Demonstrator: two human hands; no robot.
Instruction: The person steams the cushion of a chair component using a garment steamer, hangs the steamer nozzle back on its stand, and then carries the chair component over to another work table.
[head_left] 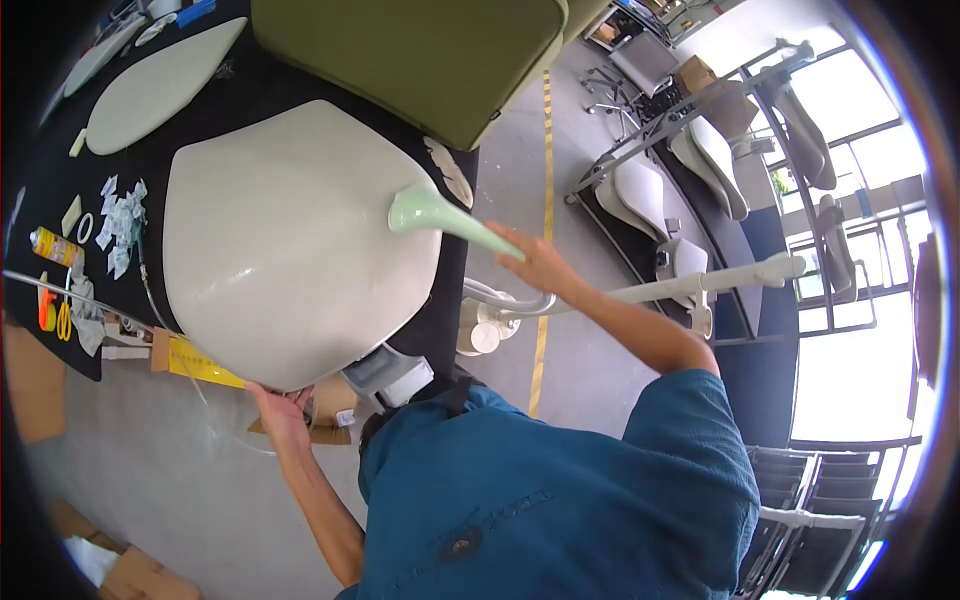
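A large cream-coloured padded chair shell [290, 240] lies on the black-covered table, its smooth side facing up. My right hand [535, 265] is wrapped around the handle of a pale green steamer [430, 212]. The steamer's wide head rests on or just over the shell's right side; I cannot tell whether it touches. At the shell's lower edge, my left hand [283, 410] grips the rim, with its fingertips partly hidden beneath it. A grey bracket [385, 372] shows at the shell's lower right edge.
An olive-green upholstered piece [410, 60] stands at the back. On the left are another cream panel [165, 90], crumpled papers [122, 220], a spray can [53, 246] and yellow scissors [64, 318]. A grey hose [510, 300] hangs right of the table. A rack [690, 125] holds chair shells.
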